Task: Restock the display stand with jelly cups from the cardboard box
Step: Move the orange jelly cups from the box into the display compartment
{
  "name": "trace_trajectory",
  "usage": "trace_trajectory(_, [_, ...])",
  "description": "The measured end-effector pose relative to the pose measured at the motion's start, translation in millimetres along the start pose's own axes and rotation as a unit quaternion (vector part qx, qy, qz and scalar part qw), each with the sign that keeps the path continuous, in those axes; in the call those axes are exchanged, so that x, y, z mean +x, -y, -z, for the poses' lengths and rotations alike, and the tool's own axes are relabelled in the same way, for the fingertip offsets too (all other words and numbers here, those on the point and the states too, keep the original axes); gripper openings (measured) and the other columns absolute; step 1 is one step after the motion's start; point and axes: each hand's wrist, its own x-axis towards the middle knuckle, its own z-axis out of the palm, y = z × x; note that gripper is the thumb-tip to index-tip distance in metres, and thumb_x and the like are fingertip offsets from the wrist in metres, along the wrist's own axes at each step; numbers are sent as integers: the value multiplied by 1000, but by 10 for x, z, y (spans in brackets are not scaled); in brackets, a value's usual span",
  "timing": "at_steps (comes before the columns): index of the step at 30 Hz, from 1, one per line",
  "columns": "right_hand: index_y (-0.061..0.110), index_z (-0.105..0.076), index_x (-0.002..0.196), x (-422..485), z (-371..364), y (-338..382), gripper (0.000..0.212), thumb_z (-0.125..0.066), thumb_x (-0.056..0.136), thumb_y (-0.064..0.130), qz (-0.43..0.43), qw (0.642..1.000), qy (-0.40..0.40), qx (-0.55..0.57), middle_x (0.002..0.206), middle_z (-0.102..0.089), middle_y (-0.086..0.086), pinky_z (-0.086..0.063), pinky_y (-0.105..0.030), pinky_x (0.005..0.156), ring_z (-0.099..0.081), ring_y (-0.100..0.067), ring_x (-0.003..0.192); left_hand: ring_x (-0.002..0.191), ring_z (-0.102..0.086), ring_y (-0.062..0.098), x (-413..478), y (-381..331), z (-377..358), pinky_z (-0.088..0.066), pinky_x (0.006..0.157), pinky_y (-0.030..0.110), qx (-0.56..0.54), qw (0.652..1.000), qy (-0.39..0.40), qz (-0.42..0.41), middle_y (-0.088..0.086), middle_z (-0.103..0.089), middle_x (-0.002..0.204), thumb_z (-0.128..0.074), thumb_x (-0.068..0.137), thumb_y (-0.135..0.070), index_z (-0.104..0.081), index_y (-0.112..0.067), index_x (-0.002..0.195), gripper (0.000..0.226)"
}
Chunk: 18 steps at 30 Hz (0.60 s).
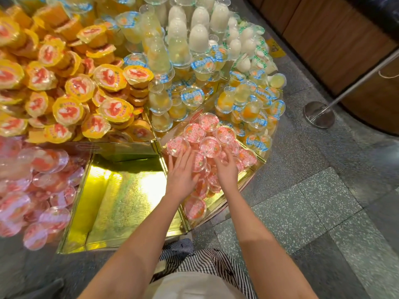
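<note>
Both hands are on the heap of pink-lidded jelly cups (210, 145), which fills a gold compartment at the near right edge of the display stand (121, 190).

The left hand (181, 175) lies flat on the heap, fingers straight and close together, tips touching a cup lid. The right hand (226, 169) rests just beside it with fingers bent down among the cups. Its fingertips are partly hidden by lids, so whether it grips a cup cannot be told.

The compartment to the left of the heap shows bare gold floor. Further left, a second mass of pink cups (32, 186) is blurred and cut off by the frame edge.

Yellow-lidded cups (108, 78) are piled behind, with blue-lidded cups (254, 108) to their right and white cups (198, 37) stacked at the top. Lid print is too small to read.

A striped garment (205, 264) shows below the forearms. A metal post base (319, 114) stands on the speckled floor (323, 201).
</note>
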Motion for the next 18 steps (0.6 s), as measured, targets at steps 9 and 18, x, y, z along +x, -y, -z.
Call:
trace_trajectory(9, [16, -44, 142, -774, 147, -266, 48, -57, 97, 25, 12, 1000, 11, -1, 145, -45, -6, -38, -36, 108, -42, -23, 134, 150, -2, 16, -788, -116, 128, 3, 120, 46, -104, 986, -84, 95, -3, -15, 162, -51, 96, -43, -23, -24, 153, 66])
trace_trajectory(18, [8, -45, 141, -1971, 400, -691, 47, -55, 98, 23, 107, 987, 72, -97, 143, -44, -12, -30, -24, 104, -41, -24, 131, 149, -13, 27, -2373, -159, -37, -13, 118, 55, -135, 962, -160, 176, 3, -26, 159, -61, 91, -26, -41, -16, 145, 58])
